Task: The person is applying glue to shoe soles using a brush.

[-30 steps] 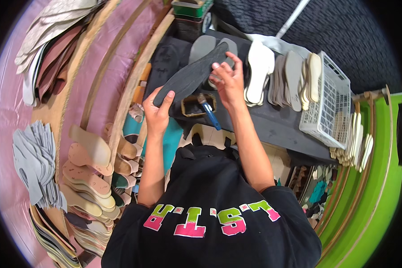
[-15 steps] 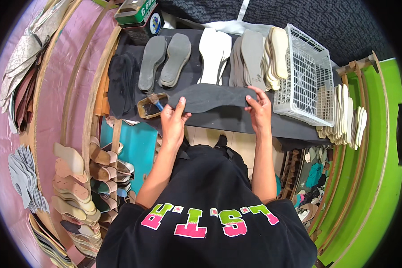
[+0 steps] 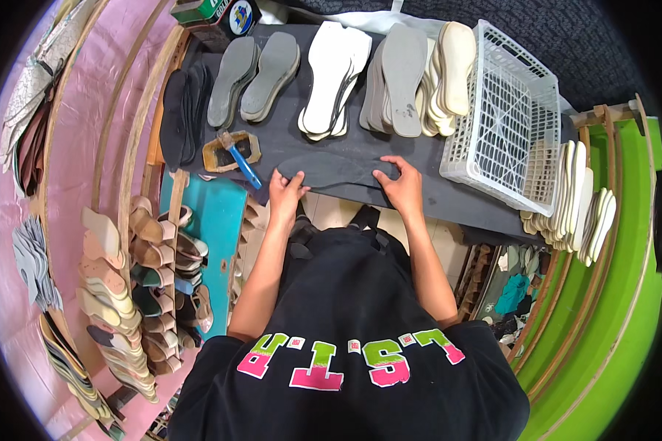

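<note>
A dark grey shoe sole point(image 3: 331, 170) lies lengthwise at the front edge of the black-covered table point(image 3: 287, 132). My left hand point(image 3: 287, 195) pinches its left end between thumb and fingers. At the other end, my right hand point(image 3: 403, 187) grips the sole, with the thumb on top and the index finger along the far edge. Left of the sole, a brush with a blue handle point(image 3: 244, 167) rests across a small stained tub point(image 3: 212, 158).
Stacks of grey soles point(image 3: 272, 73), white soles point(image 3: 331, 70) and cream soles point(image 3: 457, 66) line the table's back. A white plastic crate point(image 3: 502, 121) stands to the right, a green-and-black can point(image 3: 217, 26) at the back left. Racks of shoes point(image 3: 151, 253) flank the left side.
Both hands have lowered the sole toward the table edge, and the right hand has shifted left. The view has moved a little, so the brush and tub show more fully.
</note>
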Available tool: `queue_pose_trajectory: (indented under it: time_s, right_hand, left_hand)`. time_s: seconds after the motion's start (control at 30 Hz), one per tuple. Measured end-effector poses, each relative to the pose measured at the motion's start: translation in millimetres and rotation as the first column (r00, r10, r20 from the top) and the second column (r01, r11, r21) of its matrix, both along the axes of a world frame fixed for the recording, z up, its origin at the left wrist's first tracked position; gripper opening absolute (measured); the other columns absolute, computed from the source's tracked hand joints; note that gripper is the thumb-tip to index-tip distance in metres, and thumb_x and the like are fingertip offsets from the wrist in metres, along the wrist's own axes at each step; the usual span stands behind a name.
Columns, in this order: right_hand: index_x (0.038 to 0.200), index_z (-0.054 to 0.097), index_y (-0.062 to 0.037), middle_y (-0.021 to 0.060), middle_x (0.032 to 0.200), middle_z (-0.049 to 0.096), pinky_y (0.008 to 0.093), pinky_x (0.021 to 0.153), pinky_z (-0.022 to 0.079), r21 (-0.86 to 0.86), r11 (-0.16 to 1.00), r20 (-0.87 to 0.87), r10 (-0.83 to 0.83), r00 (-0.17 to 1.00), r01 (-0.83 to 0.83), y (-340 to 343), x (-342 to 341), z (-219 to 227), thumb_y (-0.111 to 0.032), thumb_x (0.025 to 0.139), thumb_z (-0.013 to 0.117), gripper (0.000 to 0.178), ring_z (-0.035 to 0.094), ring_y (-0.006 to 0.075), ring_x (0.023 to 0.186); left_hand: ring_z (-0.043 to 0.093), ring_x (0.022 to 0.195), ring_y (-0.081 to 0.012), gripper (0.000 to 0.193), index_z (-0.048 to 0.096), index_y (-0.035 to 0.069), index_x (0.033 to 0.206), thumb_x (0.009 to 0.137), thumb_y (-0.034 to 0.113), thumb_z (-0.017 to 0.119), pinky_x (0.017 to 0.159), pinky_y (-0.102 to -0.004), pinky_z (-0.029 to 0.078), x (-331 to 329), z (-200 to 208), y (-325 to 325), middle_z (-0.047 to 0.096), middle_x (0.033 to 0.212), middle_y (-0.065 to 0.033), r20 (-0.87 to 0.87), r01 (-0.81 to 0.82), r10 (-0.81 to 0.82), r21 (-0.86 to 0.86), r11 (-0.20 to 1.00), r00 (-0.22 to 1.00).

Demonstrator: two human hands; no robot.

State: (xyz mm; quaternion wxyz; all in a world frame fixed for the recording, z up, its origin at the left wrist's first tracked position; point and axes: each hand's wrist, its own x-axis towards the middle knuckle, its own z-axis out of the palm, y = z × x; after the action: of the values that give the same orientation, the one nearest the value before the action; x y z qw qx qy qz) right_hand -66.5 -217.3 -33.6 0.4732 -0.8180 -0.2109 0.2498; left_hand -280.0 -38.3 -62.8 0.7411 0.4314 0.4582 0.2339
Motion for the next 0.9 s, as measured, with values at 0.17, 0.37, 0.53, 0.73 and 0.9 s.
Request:
queue_pose_trajectory:
  time_s: [0.17, 0.37, 0.53, 0.73, 0.9]
  right_hand:
    - [0.110, 0.078, -0.0031, 0.0161, 0.112, 0.072, 0.0459, 0.102, 0.053, -0.137, 0.989, 0.457, 0.120, 0.882, -0.064, 7.5, -0.8, 6.2, -0.013, 0.078, 0.091, 0.035, 0.064, 0.0403, 0.109]
    - [0.119, 0.078, -0.0025, 0.0155, 0.128, 0.072, 0.0473, 0.106, 0.053, -0.062, 0.964, 0.485, 0.255, 0.837, -0.257, 24.9, -11.7, 7.5, -0.016, 0.079, 0.089, 0.043, 0.065, 0.0389, 0.121]
    - [0.147, 0.065, -0.0084, 0.0148, 0.155, 0.058, 0.0538, 0.123, 0.040, -0.165, 0.892, 0.515, 0.442, 0.734, -0.421, 40.4, -43.9, -3.0, -0.022, 0.092, 0.080, 0.059, 0.051, 0.0395, 0.145]
    - [0.165, 0.048, -0.0189, 0.0047, 0.175, 0.039, 0.0614, 0.131, 0.023, -0.384, 0.834, 0.520, 0.549, 0.654, -0.395, 30.7, -58.4, -15.5, -0.035, 0.105, 0.066, 0.064, 0.031, 0.0353, 0.163]
    - [0.165, 0.048, -0.0241, 0.0024, 0.176, 0.038, 0.0620, 0.132, 0.022, -0.425, 0.839, 0.516, 0.532, 0.672, -0.339, 21.0, -57.2, -14.9, -0.038, 0.107, 0.062, 0.062, 0.029, 0.0348, 0.164]
  left_hand:
    - [0.065, 0.114, -0.0221, 0.094, 0.032, 0.002, 0.167, 0.091, 0.008, 0.086, 0.092, -0.0338, 0.060, 8.3, 3.7, -6.0, 0.044, 0.154, -0.0200, -0.105, -0.052, 0.087, 0.296, 0.954, 0.991]
    - [0.033, 0.155, -0.0432, 0.091, 0.045, 0.009, 0.164, 0.084, 0.017, 0.088, 0.122, -0.0570, 0.037, 0.3, 29.8, -31.5, 0.034, 0.165, -0.0288, -0.633, 0.555, 0.057, 0.715, 0.424, 0.772]
    - [0.019, 0.165, -0.0418, 0.085, 0.043, 0.018, 0.167, 0.093, 0.038, 0.081, 0.121, -0.0814, 0.009, 1.0, 20.6, -24.6, 0.021, 0.179, -0.0166, -0.809, 0.807, -0.087, 0.560, 0.187, 0.581]
    - [0.007, 0.169, -0.0398, 0.080, 0.033, 0.030, 0.173, 0.103, 0.053, 0.065, 0.121, -0.0838, 0.002, -8.5, 3.4, -8.7, 0.013, 0.184, -0.0079, -0.847, 0.862, -0.160, 0.504, 0.056, 0.506]
    - [0.007, 0.169, -0.0398, 0.078, 0.032, 0.033, 0.173, 0.104, 0.055, 0.063, 0.121, -0.0839, 0.001, -11.2, 4.5, -4.8, 0.013, 0.184, -0.0047, -0.865, 0.875, -0.140, 0.482, 0.044, 0.483]
